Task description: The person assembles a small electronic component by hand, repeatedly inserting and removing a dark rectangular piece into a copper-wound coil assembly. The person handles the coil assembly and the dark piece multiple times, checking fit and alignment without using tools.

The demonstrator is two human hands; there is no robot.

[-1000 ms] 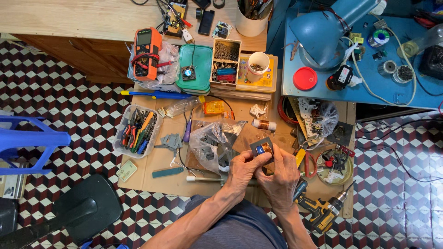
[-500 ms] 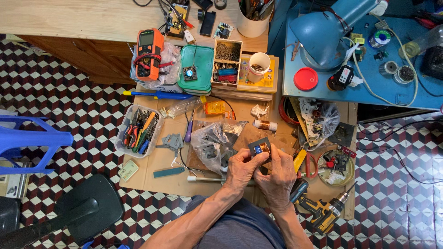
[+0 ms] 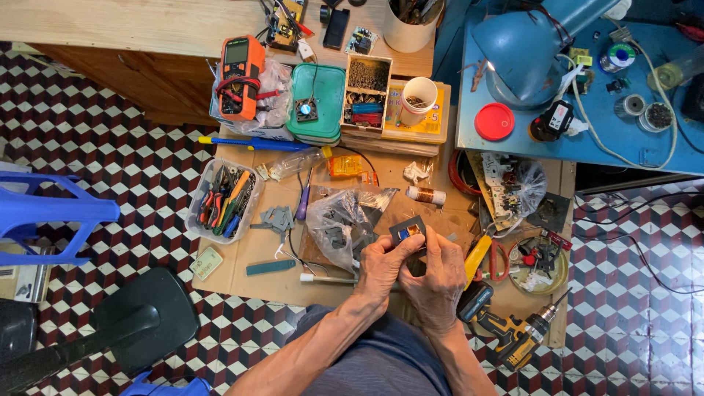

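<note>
Both hands are gripping one thing: we are holding a small dark square transformer with a copper-coloured coil in its middle (image 3: 408,232) between our left hand (image 3: 383,265) and our right hand (image 3: 434,282), fingers closed on it from both sides. The grip is clamped on the part, just above the flat brown cardboard sheet (image 3: 253,249) that is covering the floor in front of our knees.

Just beside our left hand, a crumpled clear plastic bag of dark parts (image 3: 345,224) is lying open. Near our right hand we are seeing a yellow-handled cutter (image 3: 477,258) and, lower down, a yellow and black cordless drill (image 3: 506,334). Farther left, a clear plastic tray of pliers and screwdrivers (image 3: 222,199) is sitting on the cardboard.

What we are judging as risky: the part is small and we are pinching it by its edges, so a slip of either thumb could be dropping it into the clutter, where it would be hard to find among the loose bits. Pressing on the coil could also be nicking its fine winding. Our left wrist is close to the bag, and a careless turn could be spilling its contents across the cardboard.
</note>
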